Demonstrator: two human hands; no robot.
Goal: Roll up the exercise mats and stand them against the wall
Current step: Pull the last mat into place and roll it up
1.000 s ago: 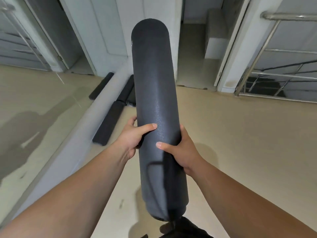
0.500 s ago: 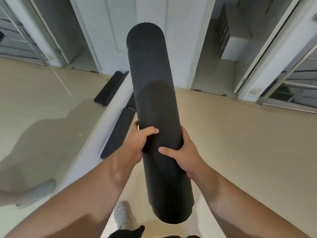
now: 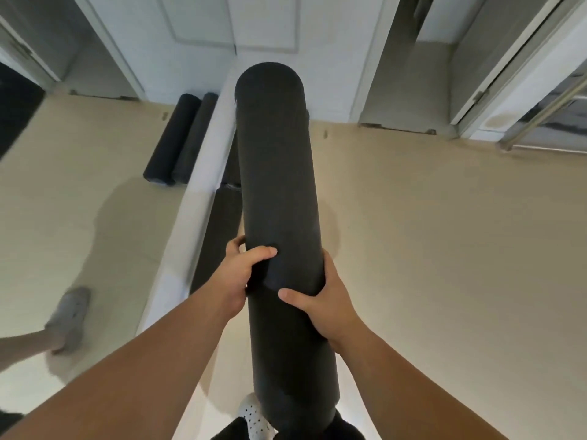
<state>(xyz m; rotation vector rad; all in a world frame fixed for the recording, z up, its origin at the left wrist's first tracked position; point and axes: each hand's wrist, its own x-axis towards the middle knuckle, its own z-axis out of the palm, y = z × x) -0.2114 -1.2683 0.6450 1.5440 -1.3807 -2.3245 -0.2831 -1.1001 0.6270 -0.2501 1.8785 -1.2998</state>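
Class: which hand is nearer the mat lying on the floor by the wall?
Left. The left hand grips the held roll on the side facing the floor mat; the right hand grips the roll's opposite side, farther away.

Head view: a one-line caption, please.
The left hand and right hand grip a rolled mat; other mats lie on the floor.

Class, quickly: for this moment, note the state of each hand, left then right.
The left hand is closed, gripping the rolled mat.
The right hand is closed, gripping the same rolled mat.
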